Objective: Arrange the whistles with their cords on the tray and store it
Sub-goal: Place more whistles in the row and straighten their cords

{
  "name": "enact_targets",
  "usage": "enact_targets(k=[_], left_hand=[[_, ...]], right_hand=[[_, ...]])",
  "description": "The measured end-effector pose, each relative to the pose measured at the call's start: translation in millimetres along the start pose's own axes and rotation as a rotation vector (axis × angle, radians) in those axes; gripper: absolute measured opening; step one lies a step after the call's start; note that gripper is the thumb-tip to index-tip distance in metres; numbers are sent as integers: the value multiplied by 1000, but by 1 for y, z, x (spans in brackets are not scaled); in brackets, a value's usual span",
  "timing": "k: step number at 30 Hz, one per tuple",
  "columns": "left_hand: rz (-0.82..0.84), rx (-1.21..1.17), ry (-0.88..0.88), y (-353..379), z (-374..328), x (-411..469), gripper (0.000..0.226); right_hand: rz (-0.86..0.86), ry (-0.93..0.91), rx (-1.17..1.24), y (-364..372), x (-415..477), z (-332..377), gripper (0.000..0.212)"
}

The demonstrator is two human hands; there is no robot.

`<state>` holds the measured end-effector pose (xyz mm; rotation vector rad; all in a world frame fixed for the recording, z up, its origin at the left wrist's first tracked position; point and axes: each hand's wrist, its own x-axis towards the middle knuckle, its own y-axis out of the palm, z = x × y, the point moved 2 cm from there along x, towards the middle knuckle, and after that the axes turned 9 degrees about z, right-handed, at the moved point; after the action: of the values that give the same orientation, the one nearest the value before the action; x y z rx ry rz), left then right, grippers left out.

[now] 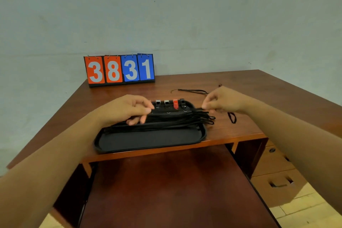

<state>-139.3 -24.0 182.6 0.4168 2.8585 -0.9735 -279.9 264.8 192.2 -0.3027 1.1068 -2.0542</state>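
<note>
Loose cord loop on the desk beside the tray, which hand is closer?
Right. The right hand is just beside the cord loop; the left hand is far across the tray.

Matt black plastic tray on a glossy wooden desk.

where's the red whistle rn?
Head view, centre: the red whistle stands at the far edge of the tray, second from the right in the row, between a grey whistle and a black whistle.

Scoreboard "3831" on desk
</note>
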Motion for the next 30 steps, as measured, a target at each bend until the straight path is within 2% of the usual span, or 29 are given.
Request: enact_targets(k=[3,9,14,21,24,30], left_hand=[[7,250,-145,-6,26,-13,21],[-51,408,-239,-15,70,-25,24],[-99,493,-220,-18,86,-33,6],[-109,742,-235,-22,100,-30,6],[-122,777,-279,-25,106,-27,10],[-179,743,-353,-29,111,-26,13]], right_hand=[[84,-3,-102,20,5,0,14],[77,-14,-194,41,19,-6,13],[49,45,-287,54,23,-17,17],[-22,18,-515,69,30,-18,17],[-65,7,-646,72,32,-20,21],[-149,-3,-676,80,37,-23,22]])
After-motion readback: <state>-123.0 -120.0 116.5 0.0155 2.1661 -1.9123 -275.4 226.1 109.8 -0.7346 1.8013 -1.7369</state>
